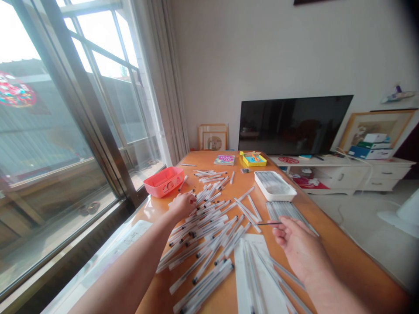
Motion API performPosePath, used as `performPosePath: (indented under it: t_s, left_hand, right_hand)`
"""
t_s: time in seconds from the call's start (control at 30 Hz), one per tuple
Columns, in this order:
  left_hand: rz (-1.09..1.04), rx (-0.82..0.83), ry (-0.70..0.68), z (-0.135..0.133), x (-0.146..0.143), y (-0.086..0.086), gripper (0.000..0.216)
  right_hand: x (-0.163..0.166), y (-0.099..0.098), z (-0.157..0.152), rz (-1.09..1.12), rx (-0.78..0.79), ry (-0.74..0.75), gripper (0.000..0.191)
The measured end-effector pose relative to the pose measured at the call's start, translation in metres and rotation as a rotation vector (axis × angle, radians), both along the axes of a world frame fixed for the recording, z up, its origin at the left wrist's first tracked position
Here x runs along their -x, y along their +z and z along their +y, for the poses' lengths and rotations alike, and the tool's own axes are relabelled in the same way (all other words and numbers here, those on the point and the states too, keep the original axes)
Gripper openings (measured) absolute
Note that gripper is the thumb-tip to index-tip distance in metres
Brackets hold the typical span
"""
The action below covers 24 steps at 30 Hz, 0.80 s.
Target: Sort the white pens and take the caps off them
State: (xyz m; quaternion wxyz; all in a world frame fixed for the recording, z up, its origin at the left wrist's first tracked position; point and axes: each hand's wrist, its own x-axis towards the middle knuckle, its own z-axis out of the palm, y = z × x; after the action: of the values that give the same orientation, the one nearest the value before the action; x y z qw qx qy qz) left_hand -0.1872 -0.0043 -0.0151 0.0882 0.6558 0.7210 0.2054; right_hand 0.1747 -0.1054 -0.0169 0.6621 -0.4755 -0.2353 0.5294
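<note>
Across the orange-brown table (203, 161), I see clear-barrelled ballpoint pens (206, 229) spread loosely at the dial's centre, likely so each stays reachable. Towards ten o'clock my left hand (183, 204) bends over their edge; its fingertips are hidden, so I can't tell whether they grip. At three my right hand (294, 237) pinches a thin dark rod (270, 223) near one end, apparently to leave its length free. Beside it, grey rods (290, 213) lie parallel, seemingly for order, below the white tray (278, 197) at two.
</note>
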Motion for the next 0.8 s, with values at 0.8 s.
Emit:
performPosePath:
  t_s: [0.8]
  left_hand:
    - [0.009, -0.038, 0.016, 0.002, 0.014, -0.015, 0.035]
  right_hand:
    - [-0.006, 0.009, -0.001, -0.022, -0.003, -0.035, 0.026]
